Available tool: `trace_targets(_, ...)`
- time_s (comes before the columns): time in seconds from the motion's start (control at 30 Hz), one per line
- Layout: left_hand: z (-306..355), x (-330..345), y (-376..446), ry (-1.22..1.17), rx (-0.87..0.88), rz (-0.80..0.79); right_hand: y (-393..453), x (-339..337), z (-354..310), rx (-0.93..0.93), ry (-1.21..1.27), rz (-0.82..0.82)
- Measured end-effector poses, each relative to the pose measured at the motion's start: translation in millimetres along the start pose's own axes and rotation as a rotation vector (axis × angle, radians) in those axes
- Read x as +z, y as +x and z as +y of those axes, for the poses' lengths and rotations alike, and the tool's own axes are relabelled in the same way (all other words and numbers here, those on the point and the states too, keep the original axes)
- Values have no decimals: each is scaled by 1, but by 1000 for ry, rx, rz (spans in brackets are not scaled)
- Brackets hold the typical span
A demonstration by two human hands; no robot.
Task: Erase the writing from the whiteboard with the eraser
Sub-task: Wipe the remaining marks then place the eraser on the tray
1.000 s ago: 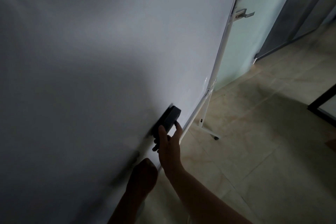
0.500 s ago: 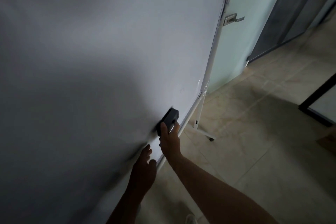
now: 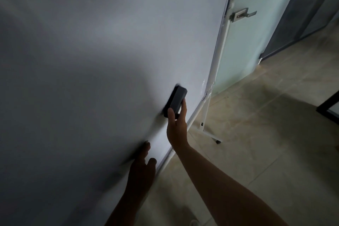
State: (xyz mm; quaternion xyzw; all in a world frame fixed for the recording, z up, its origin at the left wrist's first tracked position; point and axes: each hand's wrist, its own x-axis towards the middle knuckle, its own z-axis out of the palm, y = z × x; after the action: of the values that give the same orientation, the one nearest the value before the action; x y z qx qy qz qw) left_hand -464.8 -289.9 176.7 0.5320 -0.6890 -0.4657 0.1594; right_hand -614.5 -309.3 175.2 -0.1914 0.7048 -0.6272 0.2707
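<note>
A large whiteboard (image 3: 110,51) fills the left and middle of the head view, seen at a steep angle. No writing shows on its dim surface. A black eraser (image 3: 177,98) lies flat against the board near its lower right corner. My right hand (image 3: 177,128) grips the eraser from below, thumb on one side and fingers on the other. My left hand (image 3: 142,169) rests with straight fingers on the board's lower part, near the bottom frame.
The board's white metal stand leg (image 3: 204,115) with a caster (image 3: 218,141) reaches onto the beige tiled floor (image 3: 266,134). Behind the board's right edge is a frosted glass door (image 3: 256,42) with a metal handle (image 3: 242,14). A dark frame (image 3: 328,104) sits at the right edge.
My right hand has slid the eraser up the board, away from the bottom frame. My left hand has uncurled, and its fingers now lie on the board.
</note>
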Motion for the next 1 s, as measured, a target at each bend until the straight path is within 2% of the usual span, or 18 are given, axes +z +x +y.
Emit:
trace_targets(0.1, 5, 4, 5, 8, 2, -10, 10, -2, 4, 199, -3, 1)
trace_targets(0.2, 9, 8, 10, 31, -10, -7, 18, -8, -3, 34, 15, 12)
trace_targets(0.27, 13, 11, 13, 38, -28, -10, 24, -7, 2, 13, 2, -24)
trace_targets(0.4, 16, 12, 15, 5, -38, -7, 42, -6, 14, 261, 80, -20)
trace_targets(0.47, 15, 10, 16, -6, -56, -3, 44, -10, 1, 170, 86, 6)
trace_targets(0.57, 12, 12, 18, -4, -75, -2, 47, -8, -4, 37, 32, -38)
trace_targets(0.7, 13, 10, 17, -27, -85, 14, 60, 0, 9, 293, 72, -13)
trace_targets(0.73, 12, 10, 18, -28, -84, 18, 58, -1, 3, 259, 47, -9)
trace_targets(0.8, 11, 9, 19, -16, -89, 15, 48, -3, -11, 71, 47, 0)
trace_targets(0.87, 9, 10, 22, -8, -95, 12, 44, 2, -4, 14, 48, -42)
trace_targets(0.9, 9, 12, 23, -13, -96, 11, 43, 5, 2, 65, 67, -48)
trace_targets(1.0, 10, 16, 24, -27, -86, 19, 36, 12, 20, 390, 125, -68)
